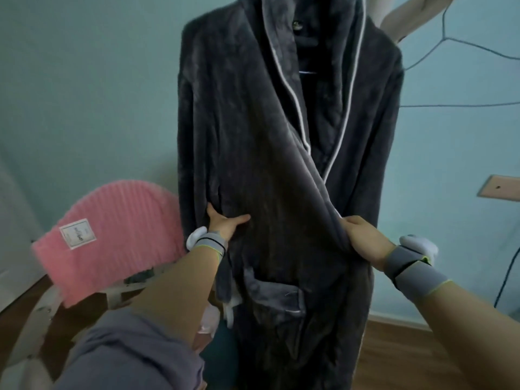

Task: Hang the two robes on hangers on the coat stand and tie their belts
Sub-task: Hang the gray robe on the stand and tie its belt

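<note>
Fingers of the right hand (pixel 363 239) pinch the front panel's edge of the grey robe (pixel 253 153), pulling it across; left hand (pixel 225 222) lies spread flat at the waist. Robe hangs from the coat stand (pixel 394 26); hanger barely visible. Advice: keep the overlap taut and level, pin it with the left, then grab the belt end (pixel 226 288) dangling below. Count: one robe hung, one pink robe (pixel 112 235) on the chair (pixel 118 294), two hands.

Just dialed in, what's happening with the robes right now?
The dark grey robe already hangs up high. The left hand presses flat on its front at waist height, while the right hand pinches the front panel's edge, pulling it across. No tied belt shows. The pink robe lies draped over a chair.
</note>
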Demonstrator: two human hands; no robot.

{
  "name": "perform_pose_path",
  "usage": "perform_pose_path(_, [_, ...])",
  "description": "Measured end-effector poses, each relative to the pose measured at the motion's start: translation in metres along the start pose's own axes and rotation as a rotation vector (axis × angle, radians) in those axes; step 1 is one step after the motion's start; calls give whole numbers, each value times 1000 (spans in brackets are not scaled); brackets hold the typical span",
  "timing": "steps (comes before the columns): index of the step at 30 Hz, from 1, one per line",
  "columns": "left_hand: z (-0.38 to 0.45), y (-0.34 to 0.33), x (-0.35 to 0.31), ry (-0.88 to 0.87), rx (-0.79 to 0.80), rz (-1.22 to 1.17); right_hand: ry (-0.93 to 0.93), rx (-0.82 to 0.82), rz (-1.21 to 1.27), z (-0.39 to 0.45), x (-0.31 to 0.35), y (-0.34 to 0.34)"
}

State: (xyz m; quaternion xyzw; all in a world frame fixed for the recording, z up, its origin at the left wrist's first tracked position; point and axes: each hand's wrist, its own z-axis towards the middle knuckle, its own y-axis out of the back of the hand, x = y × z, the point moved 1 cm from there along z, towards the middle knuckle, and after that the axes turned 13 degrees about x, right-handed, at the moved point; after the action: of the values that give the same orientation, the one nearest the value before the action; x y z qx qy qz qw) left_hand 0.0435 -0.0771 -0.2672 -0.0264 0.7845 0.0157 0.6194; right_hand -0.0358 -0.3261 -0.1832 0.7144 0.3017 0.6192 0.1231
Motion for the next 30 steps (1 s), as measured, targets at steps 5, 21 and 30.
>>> perform_pose_path(5, [-42,-21,15,108,168,182,-23,-144,-32,13,-19,2])
perform_pose_path(21, [-109,-7,-2,73,127,213,168,393,-239,6,-31,-140])
perform_pose_path(30, [-89,28,63,150,448,565,96,194,8,34,-16,-141])
